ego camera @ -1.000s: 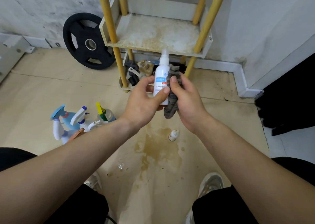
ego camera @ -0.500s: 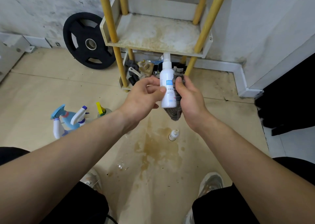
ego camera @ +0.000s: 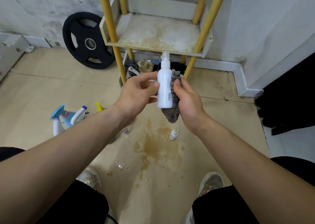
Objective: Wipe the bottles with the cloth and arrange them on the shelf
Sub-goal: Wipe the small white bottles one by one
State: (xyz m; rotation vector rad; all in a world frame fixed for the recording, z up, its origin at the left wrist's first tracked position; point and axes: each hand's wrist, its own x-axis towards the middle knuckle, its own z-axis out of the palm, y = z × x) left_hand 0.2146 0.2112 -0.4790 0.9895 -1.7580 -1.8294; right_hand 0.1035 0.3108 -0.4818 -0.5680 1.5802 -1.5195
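A small bottle (ego camera: 173,134) sits on the stained floor (ego camera: 51,87) at 6 o'clock of the hands, with sprayers (ego camera: 68,119) clustered at 8 o'clock. The left hand (ego camera: 136,94) pinches the white bottle (ego camera: 164,87) upright at centre. The right hand (ego camera: 187,98) grips the cloth (ego camera: 172,111), pressing it to the white bottle's right side. The shelf (ego camera: 153,34) stands at 12 o'clock, and a weight plate (ego camera: 87,43) at 10.

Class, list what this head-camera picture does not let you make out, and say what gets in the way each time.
Head view: print on the white spray bottle, too small to read.
Head view: cloth, mostly hidden behind the bottle and right hand.
Head view: floor spray bottles, partly covered by the left forearm; count unclear.
Head view: lower shelf clutter, hidden by the shelf board and left hand.
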